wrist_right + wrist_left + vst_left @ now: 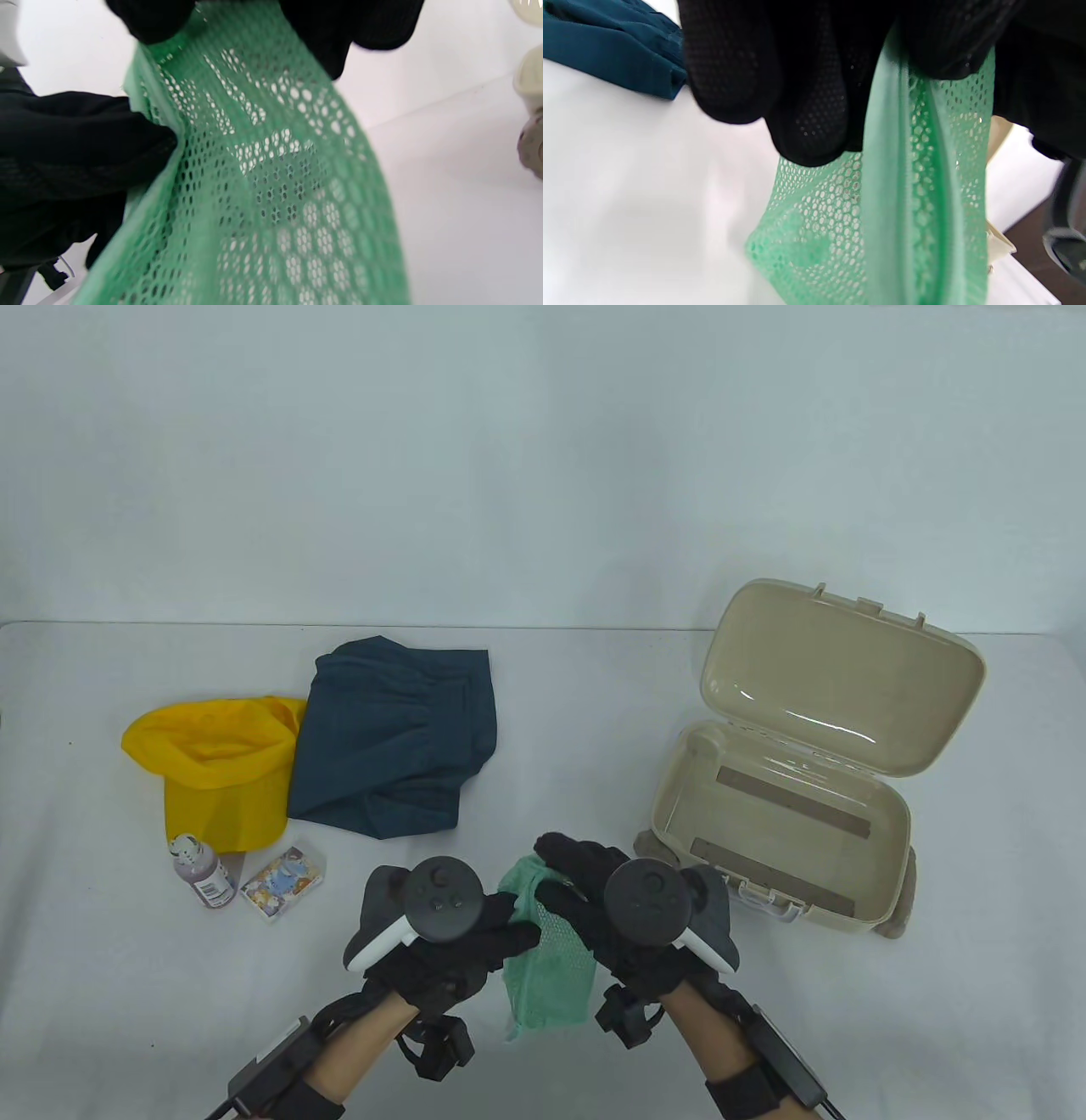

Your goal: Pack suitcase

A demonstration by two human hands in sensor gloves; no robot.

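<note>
Green mesh makes up the pouch (547, 963) held up at the near middle of the table (102, 984), between both hands and just left of the open beige suitcase (789, 814). The left hand (441, 933) pinches its left edge, gloved fingers (806, 123) curled over the solid green band along the top, while the right hand (624, 920) grips the upper right part, fingers (360, 29) closed on the netting. The pouch hangs limp and see-through, so I judge it to be very light, soft and floppy — no stiffness to lean on, and the open weave could snag on a glove or a latch. The sturdier band at the top looks the best place to hold it; the netting itself would only stretch and sag. Whether anything lies inside it I cannot tell. Farther left wait a dark blue garment (394, 734), a yellow cap (216, 772), a small bottle (202, 874) and a small printed packet (284, 884) — all still outside the case, whose lid stands up at the far side with nothing visible in the tray.
</note>
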